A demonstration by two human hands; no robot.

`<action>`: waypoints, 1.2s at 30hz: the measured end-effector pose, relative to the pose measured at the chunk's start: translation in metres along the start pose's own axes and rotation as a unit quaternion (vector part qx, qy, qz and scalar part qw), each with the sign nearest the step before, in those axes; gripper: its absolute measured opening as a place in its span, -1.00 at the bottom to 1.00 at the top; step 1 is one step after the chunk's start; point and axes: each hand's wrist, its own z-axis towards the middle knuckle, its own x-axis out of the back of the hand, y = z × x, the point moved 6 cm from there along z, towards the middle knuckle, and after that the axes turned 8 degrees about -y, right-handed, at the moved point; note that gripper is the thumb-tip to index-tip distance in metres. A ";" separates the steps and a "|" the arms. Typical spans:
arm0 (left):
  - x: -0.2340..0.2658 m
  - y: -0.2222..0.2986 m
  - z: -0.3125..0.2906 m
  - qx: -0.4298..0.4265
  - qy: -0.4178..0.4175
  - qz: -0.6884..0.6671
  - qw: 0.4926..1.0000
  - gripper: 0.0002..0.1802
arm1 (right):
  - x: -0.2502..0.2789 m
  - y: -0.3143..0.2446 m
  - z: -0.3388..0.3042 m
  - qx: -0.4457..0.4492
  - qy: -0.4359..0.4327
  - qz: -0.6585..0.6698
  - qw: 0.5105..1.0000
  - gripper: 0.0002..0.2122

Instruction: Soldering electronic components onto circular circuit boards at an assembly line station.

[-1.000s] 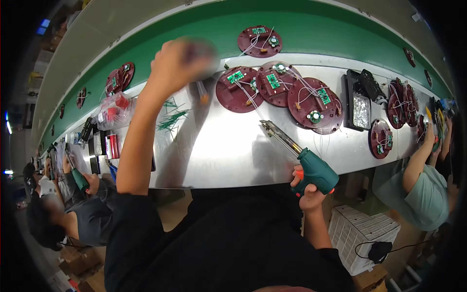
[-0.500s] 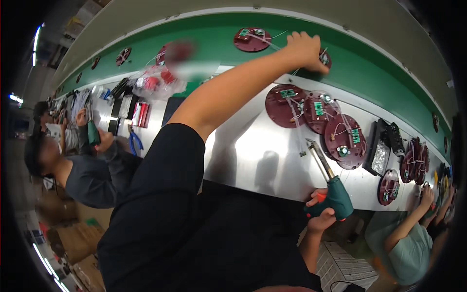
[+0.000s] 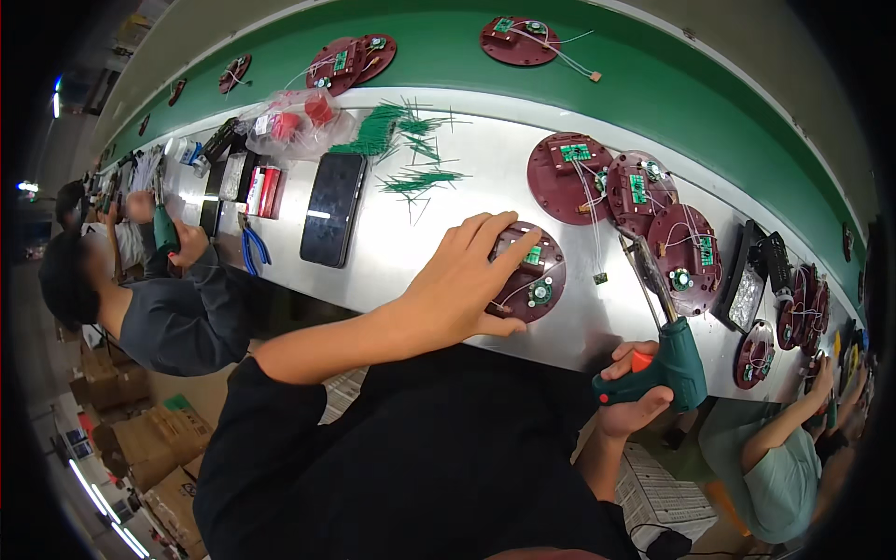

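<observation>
My left hand (image 3: 459, 280) spans a round maroon disc (image 3: 551, 280) on the metal bench, fingers at its far edge and thumb at its near edge. The disc carries a green circuit board, a small round part and white wires; its left side is hidden under the hand. My right hand (image 3: 637, 392) is closed around the handle of a dark green soldering gun (image 3: 686, 364) with an orange trigger. The gun's metal tip points away from me, close to several overlapping maroon discs (image 3: 571, 182) with boards and loose wires.
A black phone (image 3: 333, 210), loose green sticks (image 3: 420, 179) and blue pliers (image 3: 253, 246) lie to the left. Along the far side, a green strip (image 3: 635, 70) bears more discs. A black tray (image 3: 739, 280) stands at right. Other people work on both sides.
My left hand has come back from the green strip to the bench, bringing a maroon disc nearer me. The soldering gun has shifted slightly right.
</observation>
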 end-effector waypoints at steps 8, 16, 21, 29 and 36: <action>0.053 -0.081 -0.032 0.200 0.140 -0.027 0.969 -0.72 | -0.010 0.003 -0.001 -0.039 -0.014 -0.002 0.999 -0.16; 0.046 -0.101 -0.021 0.222 0.065 -0.013 0.973 -0.91 | -0.011 0.005 -0.011 -0.071 -0.027 0.003 0.997 -0.12; 0.038 -0.099 -0.018 0.183 0.064 0.062 0.979 -0.88 | -0.018 -0.001 -0.006 -0.091 -0.036 -0.008 0.995 -0.10; 0.043 -0.040 0.002 0.027 0.070 -0.131 0.988 -0.82 | -0.016 -0.003 -0.013 -0.087 -0.070 -0.079 0.991 -0.06; 0.015 -0.033 0.006 0.062 0.132 -0.232 0.962 -0.89 | -0.025 0.004 -0.016 -0.011 -0.151 -0.068 0.986 -0.18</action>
